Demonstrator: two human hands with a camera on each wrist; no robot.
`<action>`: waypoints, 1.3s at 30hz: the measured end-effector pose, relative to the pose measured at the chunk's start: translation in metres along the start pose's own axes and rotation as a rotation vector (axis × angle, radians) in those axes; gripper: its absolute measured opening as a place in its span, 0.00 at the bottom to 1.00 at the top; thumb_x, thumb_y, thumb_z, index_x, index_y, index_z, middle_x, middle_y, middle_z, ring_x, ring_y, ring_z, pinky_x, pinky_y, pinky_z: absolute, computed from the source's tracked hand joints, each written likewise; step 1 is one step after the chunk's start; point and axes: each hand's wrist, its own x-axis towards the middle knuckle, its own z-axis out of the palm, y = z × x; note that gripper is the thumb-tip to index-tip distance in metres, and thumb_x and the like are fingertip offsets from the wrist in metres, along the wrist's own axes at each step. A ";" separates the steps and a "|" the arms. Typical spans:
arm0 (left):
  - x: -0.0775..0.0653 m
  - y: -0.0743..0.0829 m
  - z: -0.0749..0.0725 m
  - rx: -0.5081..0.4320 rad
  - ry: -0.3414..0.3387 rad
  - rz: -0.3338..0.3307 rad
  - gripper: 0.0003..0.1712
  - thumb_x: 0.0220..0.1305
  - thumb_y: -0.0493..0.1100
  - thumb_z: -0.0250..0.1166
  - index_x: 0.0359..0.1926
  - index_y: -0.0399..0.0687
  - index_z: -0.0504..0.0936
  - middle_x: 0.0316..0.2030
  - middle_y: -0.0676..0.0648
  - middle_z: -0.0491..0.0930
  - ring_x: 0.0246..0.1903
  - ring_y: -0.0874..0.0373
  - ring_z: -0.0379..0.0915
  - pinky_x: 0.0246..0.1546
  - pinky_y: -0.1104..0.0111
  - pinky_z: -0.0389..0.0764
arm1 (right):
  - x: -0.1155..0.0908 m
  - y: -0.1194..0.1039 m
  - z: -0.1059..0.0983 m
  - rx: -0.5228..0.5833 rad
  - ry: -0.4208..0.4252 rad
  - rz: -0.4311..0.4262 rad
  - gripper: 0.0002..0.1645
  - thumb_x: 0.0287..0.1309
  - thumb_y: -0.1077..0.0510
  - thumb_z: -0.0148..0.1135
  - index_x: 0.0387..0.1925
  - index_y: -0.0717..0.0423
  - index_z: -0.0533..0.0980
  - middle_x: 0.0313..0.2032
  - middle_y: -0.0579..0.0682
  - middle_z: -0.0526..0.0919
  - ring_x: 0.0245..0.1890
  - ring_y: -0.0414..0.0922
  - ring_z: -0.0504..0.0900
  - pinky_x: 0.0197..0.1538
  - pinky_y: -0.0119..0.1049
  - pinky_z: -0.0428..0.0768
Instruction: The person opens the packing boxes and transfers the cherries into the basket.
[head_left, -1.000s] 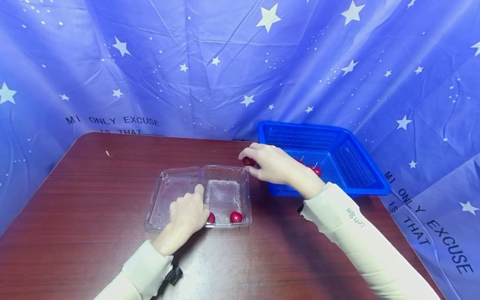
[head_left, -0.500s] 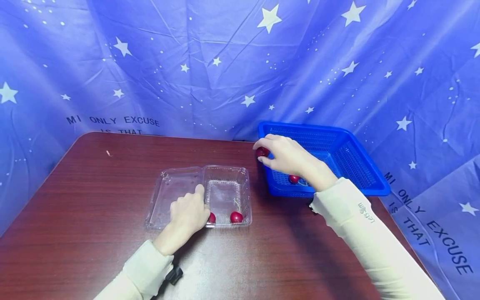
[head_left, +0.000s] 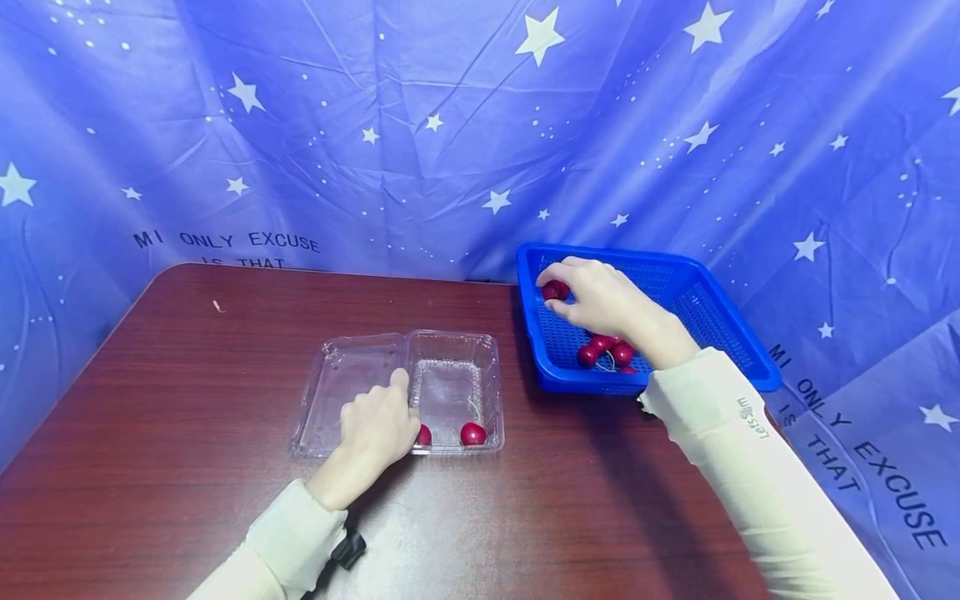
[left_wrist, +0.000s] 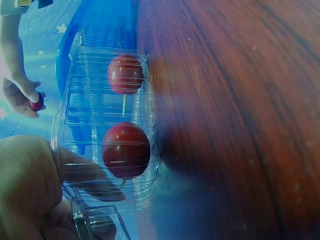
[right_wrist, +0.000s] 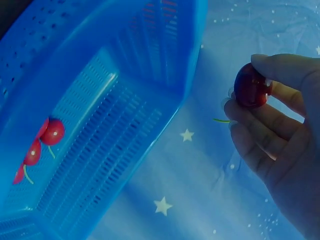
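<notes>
My right hand (head_left: 600, 296) pinches a dark red cherry (right_wrist: 252, 86) between thumb and fingertips, over the left part of the blue plastic basket (head_left: 720, 325). A green stem (right_wrist: 221, 120) sticks out by its fingertips. Several cherries (head_left: 602, 345) with stems lie in the basket below that hand. On the table, my left hand (head_left: 375, 429) grips the clear clamshell container (head_left: 498, 396) where lid and box meet, with a finger showing through the plastic in the left wrist view. Inside the box lie two cherries, the right one (head_left: 472, 433) in full view and the left one (head_left: 423, 435) partly hidden by the hand.
The clamshell's lid (head_left: 341, 367) lies folded out to the left on the dark red wooden table (head_left: 187, 400). A small pale scrap (head_left: 217, 307) lies at the far left. Behind the table hangs a blue star-print curtain (head_left: 420, 167).
My right hand has moved right and away from beside the container to over the basket, with the cherry still pinched. More cherries in the basket are uncovered. My left hand stays put.
</notes>
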 end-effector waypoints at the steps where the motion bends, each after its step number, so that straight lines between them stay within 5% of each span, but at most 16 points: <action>1: 0.000 0.000 0.000 0.001 0.001 -0.001 0.12 0.55 0.43 0.58 0.36 0.43 0.67 0.24 0.34 0.83 0.25 0.37 0.80 0.19 0.50 0.75 | 0.000 0.002 -0.001 0.001 -0.005 0.010 0.19 0.58 0.56 0.64 0.52 0.56 0.78 0.51 0.60 0.82 0.50 0.56 0.79 0.54 0.58 0.76; 19: 0.000 0.000 -0.001 -0.001 -0.001 -0.008 0.11 0.56 0.43 0.58 0.36 0.43 0.68 0.26 0.34 0.83 0.26 0.36 0.80 0.20 0.50 0.75 | -0.008 0.027 -0.014 -0.019 -0.033 0.117 0.19 0.59 0.57 0.62 0.51 0.59 0.78 0.50 0.63 0.82 0.51 0.60 0.77 0.54 0.61 0.73; 33: 0.000 0.000 0.000 0.008 -0.005 -0.009 0.12 0.57 0.44 0.58 0.36 0.43 0.67 0.25 0.35 0.82 0.25 0.37 0.80 0.19 0.51 0.75 | -0.020 0.058 -0.006 -0.053 -0.100 0.222 0.18 0.58 0.58 0.63 0.50 0.60 0.78 0.39 0.60 0.85 0.34 0.54 0.79 0.41 0.56 0.77; 39: 0.000 0.000 0.000 0.007 -0.010 -0.011 0.12 0.57 0.44 0.59 0.36 0.43 0.67 0.24 0.35 0.82 0.25 0.37 0.80 0.19 0.51 0.74 | -0.025 0.067 0.000 -0.052 -0.155 0.208 0.16 0.57 0.62 0.64 0.47 0.63 0.78 0.38 0.62 0.85 0.36 0.55 0.81 0.42 0.56 0.78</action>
